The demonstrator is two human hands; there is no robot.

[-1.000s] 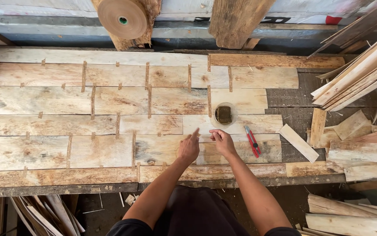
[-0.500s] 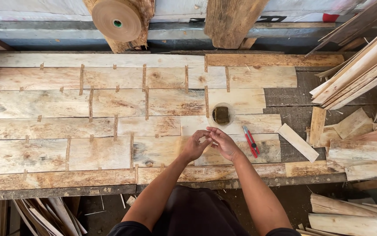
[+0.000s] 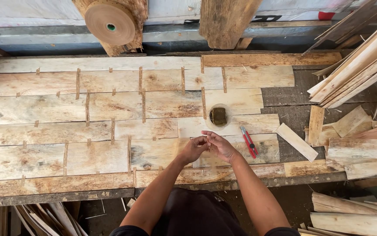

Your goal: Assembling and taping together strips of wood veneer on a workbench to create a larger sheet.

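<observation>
Left hand and right hand met just above the near edge of the veneer sheet, fingertips bunched together between them, apparently pinching a small strip of brown paper tape (too small to be sure, and I could not tell which hand had the real grip). Neither palm lay flat on the wood. The sheet lay across the workbench, pieced from many pale thin panels with short tape strips bridging the seams. Judged light, thin, brittle along the grain, likely to split at the joints if lifted by one corner; better held flat, from two opposite edges. The tape piece looked featherlight and limp, best nipped at its end by fingertips. A small round pot sat just beyond the hands, red-handled pliers just right of the right hand, a tape roll hung above, and loose veneer offcuts were stacked far right.
</observation>
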